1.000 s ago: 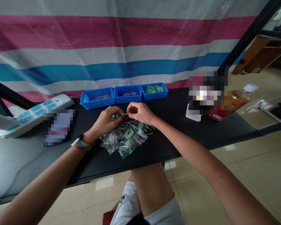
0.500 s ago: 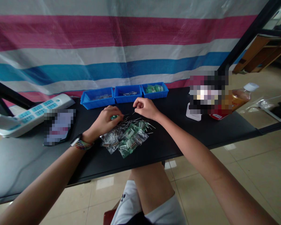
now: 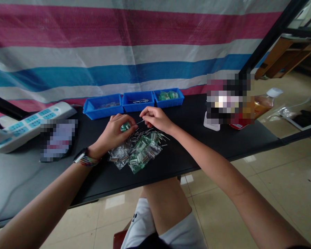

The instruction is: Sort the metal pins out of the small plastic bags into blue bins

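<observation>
My left hand (image 3: 116,130) is curled around a small green plastic packet (image 3: 124,127), which shows between the thumb and fingers. Pinched in the fingertips of my right hand (image 3: 157,119) is a thin metal pin (image 3: 140,122), pointing left toward the thumb of my left hand. Whether its far end touches the packet or the left fingers, I cannot tell. Just below both hands lies a heap of loose metal pins (image 3: 159,135), with green packets (image 3: 139,157) and clear packets (image 3: 120,152) in front of it.
Three blue bins stand along the back: a left bin (image 3: 89,111) with clear pieces, a middle one (image 3: 129,109) with metal pins, a right one (image 3: 171,102) with green packets. A power strip (image 3: 33,121) and phone (image 3: 59,140) lie left; a bottle (image 3: 264,103) lies right.
The pin in my right hand has swung up from the heap to point at my left hand. My left hand has turned a little, showing more of the green packet. The view has shifted slightly.
</observation>
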`<state>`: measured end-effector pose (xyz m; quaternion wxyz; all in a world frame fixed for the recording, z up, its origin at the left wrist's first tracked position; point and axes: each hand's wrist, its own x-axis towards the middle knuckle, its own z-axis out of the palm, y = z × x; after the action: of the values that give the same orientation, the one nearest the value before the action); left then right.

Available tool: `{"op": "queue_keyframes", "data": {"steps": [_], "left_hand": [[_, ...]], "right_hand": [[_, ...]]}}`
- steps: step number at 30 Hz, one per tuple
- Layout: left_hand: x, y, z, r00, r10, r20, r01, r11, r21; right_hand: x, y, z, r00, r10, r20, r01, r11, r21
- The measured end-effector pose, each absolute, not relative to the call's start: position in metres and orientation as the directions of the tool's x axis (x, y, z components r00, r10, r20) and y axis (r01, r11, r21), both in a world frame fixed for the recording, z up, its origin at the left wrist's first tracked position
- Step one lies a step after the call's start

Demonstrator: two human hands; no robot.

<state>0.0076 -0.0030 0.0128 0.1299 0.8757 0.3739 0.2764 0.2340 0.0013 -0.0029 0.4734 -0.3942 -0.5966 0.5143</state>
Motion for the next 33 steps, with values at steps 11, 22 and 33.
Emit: {"op": "queue_keyframes", "data": {"steps": [11, 22, 33], "left_hand": [[0.0077, -0.0044, 0.0141, 0.514, 0.747, 0.422, 0.56, -0.665, 0.495], [0.0062, -0.0046, 0.0115, 0.431, 0.802, 0.413, 0.507, -0.594, 0.624], [0.0062, -0.0074, 0.0177, 0.507, 0.731, 0.456, 0.497, -0.68, 0.539]], "right_hand": [[0.2286, -0.0043, -0.0057, -0.236, 0.949, 0.21, 0.004, 0.217, -0.976], [0.2284, -0.0011, -0.0104, -0.26, 0.94, 0.223, 0.016, 0.235, -0.972], [0.2286, -0.0002, -0.0119, -0.25, 0.936, 0.248, -0.007, 0.255, -0.967]]}}
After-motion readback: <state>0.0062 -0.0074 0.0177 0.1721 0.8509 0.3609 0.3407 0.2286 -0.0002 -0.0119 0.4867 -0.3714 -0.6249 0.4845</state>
